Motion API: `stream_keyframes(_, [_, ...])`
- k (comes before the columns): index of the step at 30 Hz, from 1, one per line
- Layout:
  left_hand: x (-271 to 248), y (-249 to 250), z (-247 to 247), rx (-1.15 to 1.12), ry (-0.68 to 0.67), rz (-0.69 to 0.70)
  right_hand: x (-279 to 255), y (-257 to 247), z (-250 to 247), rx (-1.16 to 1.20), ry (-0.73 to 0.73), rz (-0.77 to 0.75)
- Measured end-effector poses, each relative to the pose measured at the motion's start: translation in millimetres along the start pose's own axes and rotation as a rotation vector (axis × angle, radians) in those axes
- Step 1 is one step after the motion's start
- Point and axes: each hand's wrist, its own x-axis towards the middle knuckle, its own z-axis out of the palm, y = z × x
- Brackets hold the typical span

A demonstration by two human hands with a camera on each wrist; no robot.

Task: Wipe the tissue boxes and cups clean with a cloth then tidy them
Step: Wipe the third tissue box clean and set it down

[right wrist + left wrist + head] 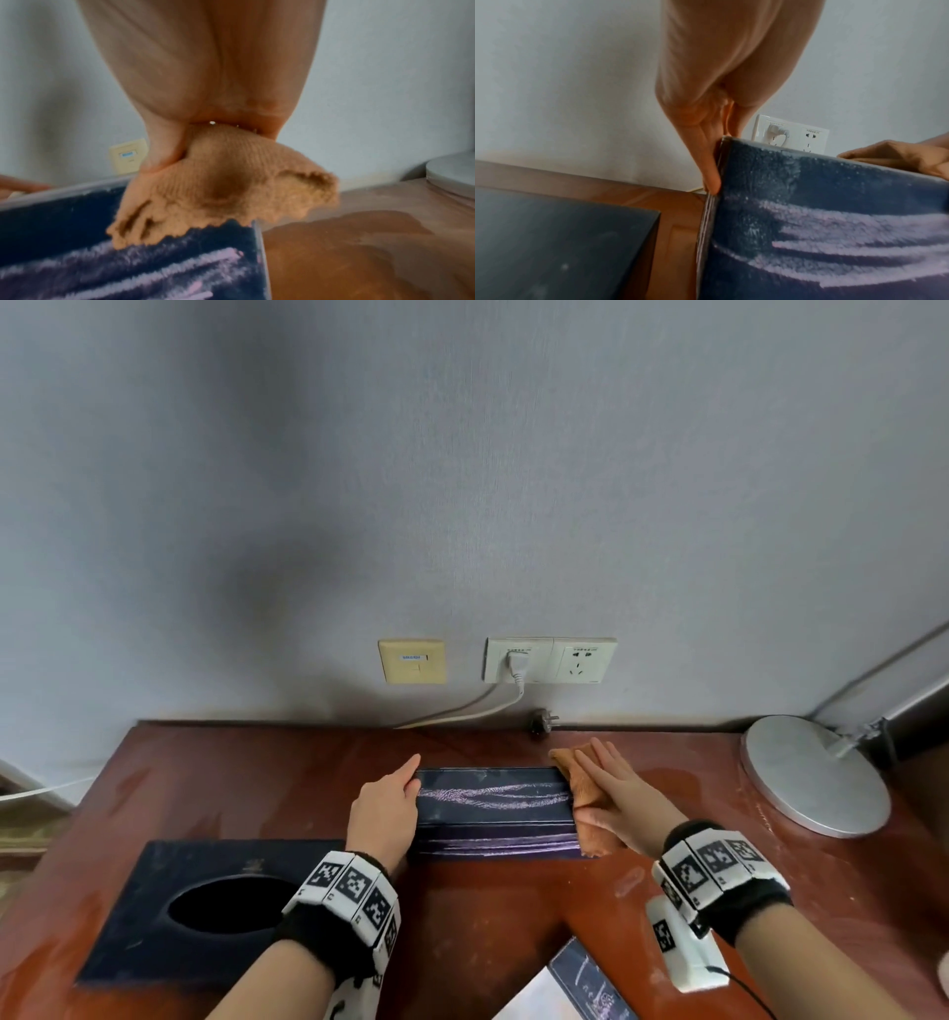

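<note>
Early in job, I think. Dark tissue box [494, 806] in middle of table [257, 793], white streaks on top and front. Right hand [613, 796], fingers flat, presses orange cloth [590, 819] on box's right end. Left hand [385, 806], fingers straight, steadies left end. Second box [169, 906] lies near, left. No cups seen.

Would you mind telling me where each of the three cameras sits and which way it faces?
Head: worn on the head, looking forward and down at the wooden desk, wall and sockets; both forearms, left hand and right hand show.
Left wrist: looks along the left hand's fingers, pressed flat against the left end of the streaked dark box.
Right wrist: looks along the right palm pressing the orange cloth on the box's right end.
Shared: both wrist views show the streaked box; the left also catches the cloth.
</note>
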Motion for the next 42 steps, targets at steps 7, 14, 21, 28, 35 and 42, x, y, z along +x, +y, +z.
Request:
stream_keyframes(7, [5.2, -2.3, 0.3, -0.033, -0.015, -0.01, -17.0, 20.2, 23.0, -0.135, 0.12, -0.21])
stream_keyframes(14, [10.8, -7.4, -0.8, -0.085, -0.038, -0.024, -33.3, 8.0, 30.6, 0.234, 0.397, -0.244])
stream_keyframes(21, [13.7, -12.0, 1.9, -0.156, -0.076, -0.005, -9.1, 6.1, 39.5, -0.13, 0.18, -0.207])
stream_keyframes(28, [18.0, -11.0, 3.5, -0.077, -0.095, 0.013, -6.9, -3.5, 54.2, 0.021, 0.319, -0.344])
stream_keyframes(35, [20.0, -15.3, 1.2, -0.238, -0.114, -0.033, 2.5, -23.5, 35.1, -0.017, 0.102, -0.364])
stream_keyframes(42, [20.9, -15.5, 1.7, -0.275, -0.119, -0.059, 22.3, -50.5, 76.0, 0.056, 0.356, -0.522])
